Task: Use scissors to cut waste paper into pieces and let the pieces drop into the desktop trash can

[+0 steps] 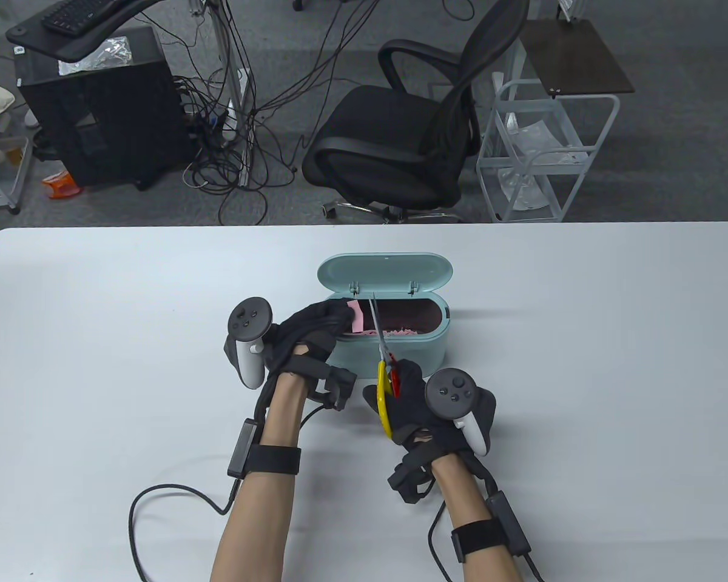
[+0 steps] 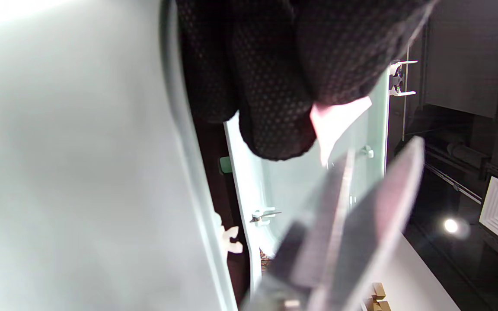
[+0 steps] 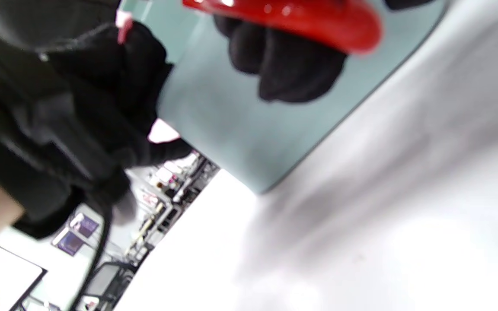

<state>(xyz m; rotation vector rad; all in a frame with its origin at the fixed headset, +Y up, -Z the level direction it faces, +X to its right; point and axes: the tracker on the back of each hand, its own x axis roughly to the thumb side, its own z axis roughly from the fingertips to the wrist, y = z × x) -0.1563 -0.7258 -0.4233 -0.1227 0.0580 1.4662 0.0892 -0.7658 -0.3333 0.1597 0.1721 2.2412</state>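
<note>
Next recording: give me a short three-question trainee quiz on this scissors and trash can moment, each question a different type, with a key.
1. True or false: the lid of the desktop trash can stands open.
2. Multiple choice: the left hand pinches what over the can? A) pink paper B) a yellow sponge C) a blue pen
3. Fill in: the right hand grips the scissors by their yellow and ____ handles.

Key: 1 true. 2 A. 3 red; the blades point away from the person, over the can's opening, right beside the paper, and pink scraps already lie inside.
</note>
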